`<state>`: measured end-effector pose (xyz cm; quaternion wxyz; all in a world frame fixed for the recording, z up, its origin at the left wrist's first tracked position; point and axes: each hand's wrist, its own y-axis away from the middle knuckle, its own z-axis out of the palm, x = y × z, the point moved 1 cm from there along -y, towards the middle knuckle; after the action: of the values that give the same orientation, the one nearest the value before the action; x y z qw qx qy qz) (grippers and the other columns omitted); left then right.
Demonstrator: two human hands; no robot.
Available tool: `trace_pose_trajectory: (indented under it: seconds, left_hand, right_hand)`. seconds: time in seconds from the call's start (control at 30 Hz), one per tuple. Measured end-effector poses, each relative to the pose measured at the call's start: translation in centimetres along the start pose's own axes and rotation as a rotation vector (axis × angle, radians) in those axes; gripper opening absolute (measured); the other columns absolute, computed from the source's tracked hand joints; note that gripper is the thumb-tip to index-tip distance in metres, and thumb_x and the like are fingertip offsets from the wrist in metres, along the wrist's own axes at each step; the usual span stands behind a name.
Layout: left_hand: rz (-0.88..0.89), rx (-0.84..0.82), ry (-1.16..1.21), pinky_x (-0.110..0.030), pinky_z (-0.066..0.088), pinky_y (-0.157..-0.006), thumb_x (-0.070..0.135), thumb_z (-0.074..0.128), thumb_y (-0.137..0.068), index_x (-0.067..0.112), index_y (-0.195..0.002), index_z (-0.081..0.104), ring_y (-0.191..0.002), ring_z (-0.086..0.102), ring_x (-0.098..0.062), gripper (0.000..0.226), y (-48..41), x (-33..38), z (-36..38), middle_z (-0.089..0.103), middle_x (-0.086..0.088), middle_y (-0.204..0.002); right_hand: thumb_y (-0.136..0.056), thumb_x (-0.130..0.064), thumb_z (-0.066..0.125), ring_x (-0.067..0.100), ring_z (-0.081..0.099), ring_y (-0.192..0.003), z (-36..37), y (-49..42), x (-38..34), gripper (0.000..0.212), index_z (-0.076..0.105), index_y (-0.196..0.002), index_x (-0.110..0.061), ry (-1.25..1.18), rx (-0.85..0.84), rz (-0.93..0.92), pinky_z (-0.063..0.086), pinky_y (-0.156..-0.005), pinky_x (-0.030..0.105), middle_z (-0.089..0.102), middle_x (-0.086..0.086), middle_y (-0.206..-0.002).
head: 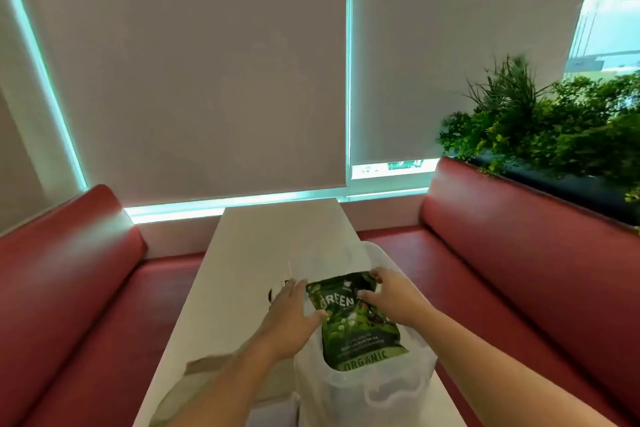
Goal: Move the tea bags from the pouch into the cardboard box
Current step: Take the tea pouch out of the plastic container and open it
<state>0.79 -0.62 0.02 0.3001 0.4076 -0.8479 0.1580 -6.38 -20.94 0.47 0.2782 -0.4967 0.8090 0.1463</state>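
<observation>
White table (263, 236), hands (291, 315) (394, 302) gripping pouch (356, 333) lettered GREEN, ORGANIC

Between the fingers (294, 291) the green pouch (360, 326) looks like glossy printed plastic film. Below the fingers, around the pouch, the bag (381, 392) is thin, translucent, crinkled white plastic. Beyond the fingers the desk (277, 236) is pale, smooth and matt. Well to either side, the red benches (69, 270) look like smooth leatherette with a soft sheen.
</observation>
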Motion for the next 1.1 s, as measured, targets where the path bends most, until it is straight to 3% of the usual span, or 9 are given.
trace_pose_trajectory:
  seconds: [0.13, 0.37, 0.6, 0.87, 0.97, 1.1]
  left_hand:
    - [-0.08, -0.029, -0.045, -0.033, 0.004, -0.116, 0.046, 0.047, -0.093, 0.019, -0.15, 0.003, -0.145, -0.004, -0.019, 0.077, -1.1, -1.0, 1.5, -0.006, -0.002, -0.158]
    - [-0.057, -0.028, -0.076, -0.036, 0.003, -0.116, 0.049, 0.047, -0.091, 0.025, -0.15, 0.006, -0.144, -0.009, -0.021, 0.076, -3.6, -2.6, 3.3, -0.015, 0.001, -0.157]
    - [-0.032, 0.04, 0.128, -0.032, 0.004, -0.115, 0.029, 0.038, -0.099, 0.035, -0.147, 0.012, -0.143, -0.009, -0.012, 0.056, -3.9, -3.5, 4.8, -0.021, 0.017, -0.153]
    - [0.012, 0.06, 0.321, -0.02, 0.0, -0.107, 0.016, 0.036, -0.099, 0.04, -0.145, 0.013, -0.138, -0.011, 0.002, 0.058, -3.8, -3.8, 5.5, -0.019, 0.025, -0.151]
    - [0.009, 0.064, 0.345, -0.019, 0.0, -0.107, 0.016, 0.037, -0.098, 0.04, -0.145, 0.013, -0.133, -0.01, 0.007, 0.058, -3.8, -3.8, 5.6, -0.017, 0.027, -0.151]
    - [-0.004, 0.077, 0.331, -0.019, 0.0, -0.106, 0.019, 0.036, -0.099, 0.041, -0.146, 0.011, -0.132, -0.01, 0.008, 0.058, -3.9, -4.2, 5.9, -0.016, 0.028, -0.151]
  right_hand:
    - [-0.084, -0.042, 0.063, 0.02, 0.058, -0.11, 1.4, -1.0, 1.1, 0.068, 0.036, -0.142, -0.019, -0.009, -0.132, 0.147, 0.05, -0.091, 0.035, 0.056, 0.005, -0.13]
    - [-0.085, -0.04, 0.063, 0.025, 0.053, -0.117, 3.7, -4.5, 2.8, 0.071, 0.03, -0.144, -0.02, -0.078, -0.199, 0.264, 0.047, -0.096, 0.04, 0.05, 0.008, -0.135]
    - [-0.084, -0.039, 0.065, 0.028, 0.049, -0.122, 5.8, -8.2, 3.9, 0.075, 0.027, -0.145, -0.017, -0.157, -0.221, 0.31, 0.041, -0.104, 0.044, 0.048, 0.011, -0.138]
    - [-0.088, -0.028, 0.062, 0.03, 0.048, -0.123, 7.6, -10.5, 4.8, 0.062, 0.035, -0.143, -0.015, -0.221, -0.21, 0.353, 0.04, -0.103, 0.039, 0.048, 0.013, -0.138]
    - [-0.09, -0.022, 0.061, 0.029, 0.053, -0.116, 7.7, -10.9, 4.9, 0.055, 0.041, -0.14, -0.013, -0.12, -0.153, 0.334, 0.045, -0.095, 0.036, 0.053, 0.013, -0.134]
    - [-0.089, -0.013, 0.058, 0.018, 0.059, -0.081, 6.6, -10.8, 4.2, 0.036, 0.059, -0.124, -0.02, -0.056, 0.049, 0.273, 0.045, -0.069, 0.025, 0.067, 0.007, -0.111]
